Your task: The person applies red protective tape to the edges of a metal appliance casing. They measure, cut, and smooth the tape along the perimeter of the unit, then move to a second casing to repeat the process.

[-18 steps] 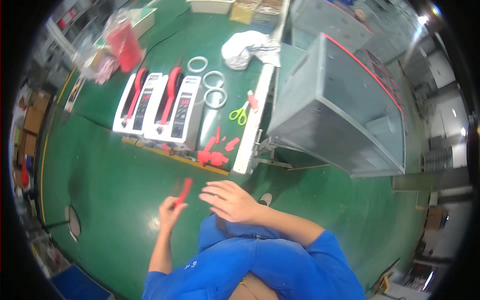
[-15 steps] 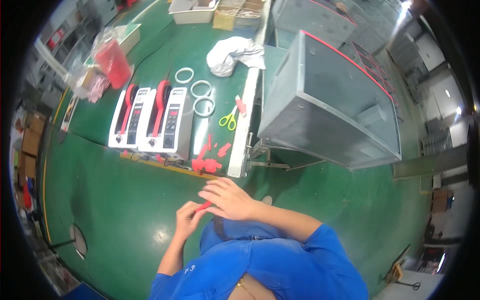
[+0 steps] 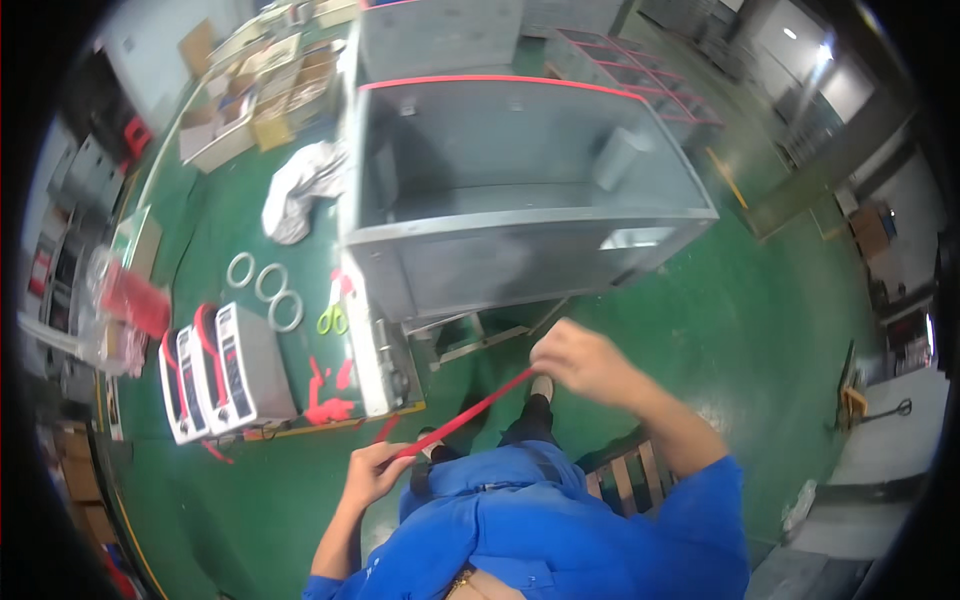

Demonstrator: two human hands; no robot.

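Wkshp, prob. factory: metal cab. (image 3: 530, 260), tape machs (image 3: 262, 365), green flr (image 3: 700, 340).

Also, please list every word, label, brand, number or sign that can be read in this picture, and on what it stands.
None can be read.
Left tape dispenser and right tape dispenser: the marks on their front panels are too small and blurred to read.
Red tape strip: no lettering can be made out.
Open grey metal box: no lettering can be made out on its near wall.
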